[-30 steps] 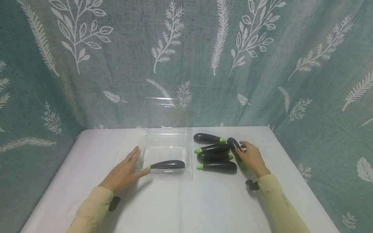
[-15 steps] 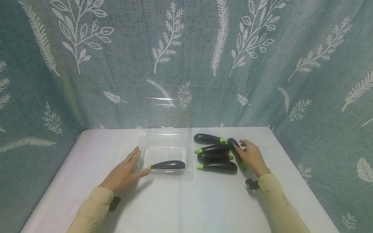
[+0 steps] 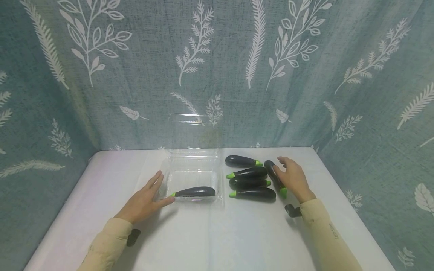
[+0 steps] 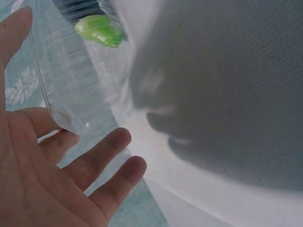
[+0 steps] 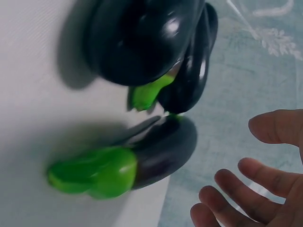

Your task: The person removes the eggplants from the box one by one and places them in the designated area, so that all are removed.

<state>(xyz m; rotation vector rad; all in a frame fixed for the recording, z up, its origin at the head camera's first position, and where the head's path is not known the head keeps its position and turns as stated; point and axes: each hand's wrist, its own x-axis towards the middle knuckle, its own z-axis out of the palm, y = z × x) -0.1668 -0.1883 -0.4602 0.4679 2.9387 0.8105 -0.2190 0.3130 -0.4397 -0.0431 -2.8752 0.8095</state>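
Observation:
My left hand [image 3: 144, 201] rests its spread, fairly straight fingers at the near left corner of a clear plastic clamshell box [image 3: 166, 175]. The left wrist view shows the box wall [image 4: 71, 90] by the fingers and thumb. One dark eggplant [image 3: 196, 191] lies inside along the box's front wall, its green stem end to the left. On the right, my right hand [image 3: 294, 180] is over a slanted eggplant [image 3: 275, 177] with the thumb towards it. In the right wrist view the fingers are loosely curved and stand apart from that eggplant [image 5: 161, 151], holding nothing.
Several more eggplants [image 3: 255, 193] lie in a rough column between the box and my right hand. The box lid [image 3: 194, 131] stands open at the back, against a patterned curtain [image 3: 237, 105]. A white cloth [image 3: 237, 233] covers the table.
My right hand has shifted a little up and back, its fingers lifting away from the slanted eggplant. The left hand, box and eggplants have stayed put.

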